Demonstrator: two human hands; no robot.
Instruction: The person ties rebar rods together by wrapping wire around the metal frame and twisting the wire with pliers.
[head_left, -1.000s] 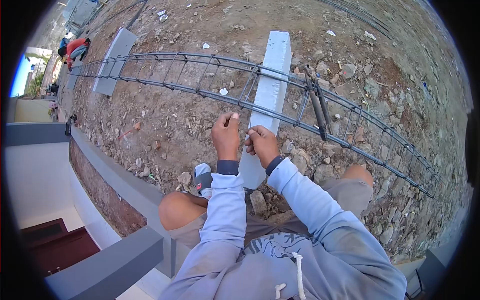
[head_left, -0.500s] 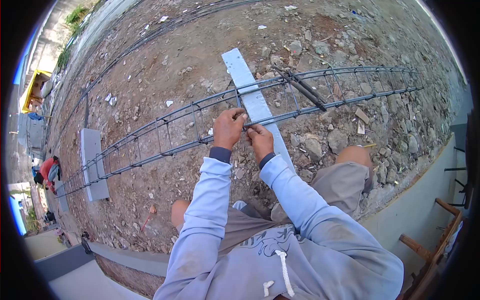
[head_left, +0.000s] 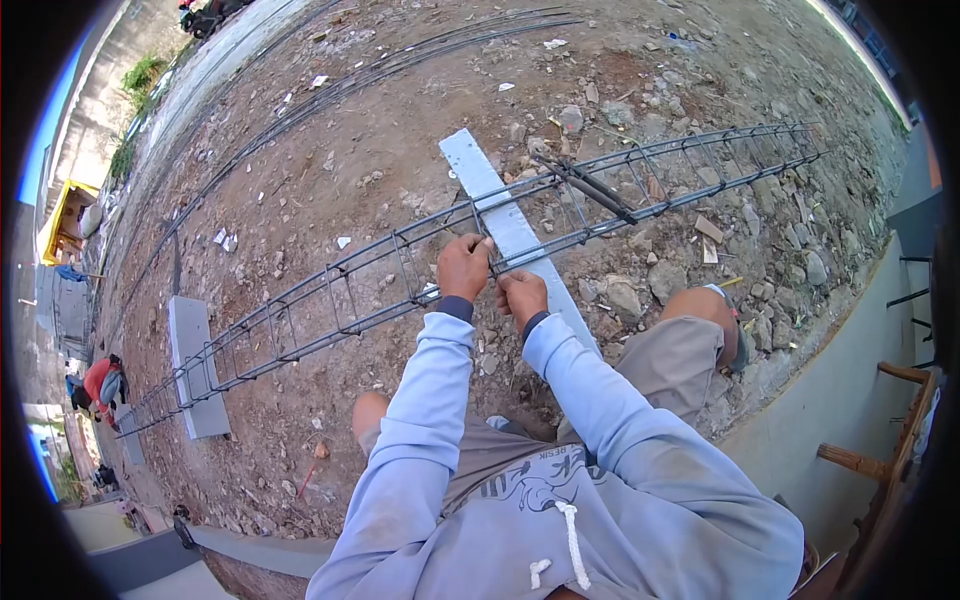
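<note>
A long steel rebar cage crosses the view, resting over a pale grey block. My left hand is at the cage's near bars beside the block, its fingers pinched together. Close to its right, my right hand has curled fingers at the same near bar. What either hand pinches is too small to make out. Dark metal rods, possibly a tool, lie across the cage to the right of the block.
Another grey block supports the cage at left. Beyond it a person in red bends at the cage's far end. Loose bars lie on the stony ground. A wooden frame stands at lower right.
The view has turned, so the cage now slopes up to the right. Both hands have moved from just below the cage to its near bars and stay close together.
</note>
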